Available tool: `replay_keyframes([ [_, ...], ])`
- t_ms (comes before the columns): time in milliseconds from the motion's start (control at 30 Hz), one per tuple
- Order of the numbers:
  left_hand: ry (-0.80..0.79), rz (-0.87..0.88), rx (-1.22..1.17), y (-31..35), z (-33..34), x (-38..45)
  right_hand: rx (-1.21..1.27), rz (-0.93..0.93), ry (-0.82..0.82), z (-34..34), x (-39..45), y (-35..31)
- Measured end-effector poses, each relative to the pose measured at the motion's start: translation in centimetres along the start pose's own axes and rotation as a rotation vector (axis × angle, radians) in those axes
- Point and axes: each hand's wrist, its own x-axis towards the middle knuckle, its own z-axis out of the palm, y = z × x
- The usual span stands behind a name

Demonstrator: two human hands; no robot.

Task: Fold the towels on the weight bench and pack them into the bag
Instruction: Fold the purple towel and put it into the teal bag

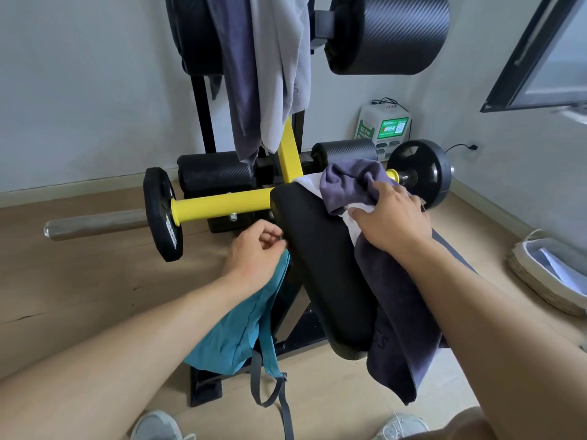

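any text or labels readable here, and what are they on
"30分钟": green panel of the white charging box by the wall.
QR code and other print on that box: too small to read.
Raised lettering on the left weight plate: blurred.
Stitched marks on the dark towel: illegible.

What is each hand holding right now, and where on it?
Left hand pinches the teal bag at its top edge. Right hand grips the bunched grey towel on the bench pad.
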Motion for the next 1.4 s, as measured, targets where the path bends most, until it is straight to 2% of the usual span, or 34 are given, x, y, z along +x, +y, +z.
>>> replay_keyframes([
  [100, 0.114, 0.166, -0.061, 0.8, 0.1, -0.4, 0.075, -0.013, 0.047, 0.1, 0.3, 0.4],
  [167, 0.148, 0.296, -0.022, 1.5, 0.3, -0.8, 0.165, -0.014, 0.082, 0.0, 0.7, 0.6],
  [333, 0.066, 0.53, 0.062, 3.2, 1.0, -2.0, 0.275, 0.01, 0.127, -0.3, 1.7, 1.9],
  [467, -0.061, 0.572, 0.131, 3.8, 1.3, -2.5, 0.311, 0.058, 0.129, -0.5, 2.0, 2.4],
  [567, -0.176, 0.577, 0.167, 4.3, 1.3, -2.7, 0.549, 0.062, 0.364, -1.8, 1.4, 1.5],
  [633, -0.229, 0.608, 0.157, 4.8, 1.2, -3.0, 0.771, 0.01, 0.484, -3.7, 0.2, 0.3],
  [700, -0.273, 0.602, 0.097, 5.6, 1.1, -3.3, 0.872, -0.094, 0.566, -5.5, -1.1, -0.8],
  [767, -0.31, 0.494, -0.093, 6.5, 1.0, -3.5, 0.993, -0.224, 0.597, -6.7, -2.4, -1.8],
  [867, -0.409, 0.23, -0.604, 8.8, -0.1, -4.4, 1.214, -0.424, 0.423, -7.9, -4.0, -2.7],
  [933, -0.475, 0.089, -0.953, 10.6, -1.3, -4.8, 1.279, -0.516, 0.143, -8.1, -5.0, -3.1],
  [967, -0.435, 0.036, -1.051, 11.2, -2.1, -4.8, 1.294, -0.549, -0.031, -8.1, -5.5, -3.3],
  [1033, -0.347, -0.038, -1.099, 11.5, -3.7, -4.6, 1.27, -0.537, -0.346, -7.9, -6.4, -3.7],
  [1067, -0.329, -0.047, -1.078, 11.1, -4.2, -4.3, 1.244, -0.504, -0.418, -7.6, -6.6, -3.8],
  [1100, -0.328, -0.06, -1.059, 10.8, -4.8, -4.0, 1.227, -0.469, -0.4, -7.3, -6.7, -3.8],
  [1200, -0.349, -0.102, -1.084, 10.0, -6.2, -3.3, 1.046, -0.354, -0.041, -6.3, -5.9, -3.3],
  [1233, -0.375, -0.105, -1.112, 10.0, -6.3, -3.3, 0.952, -0.315, 0.035, -6.0, -5.6, -3.0],
  [1267, -0.398, -0.107, -1.136, 10.1, -6.5, -3.4, 0.882, -0.275, 0.045, -5.9, -5.4, -2.9],
  [1333, -0.479, -0.093, -1.181, 10.2, -6.7, -3.9, 0.853, -0.187, -0.134, -5.8, -5.4, -3.0],
  [1400, -0.528, -0.097, -1.206, 10.4, -6.8, -4.4, 0.897, -0.14, -0.453, -5.7, -5.8, -3.3],
])
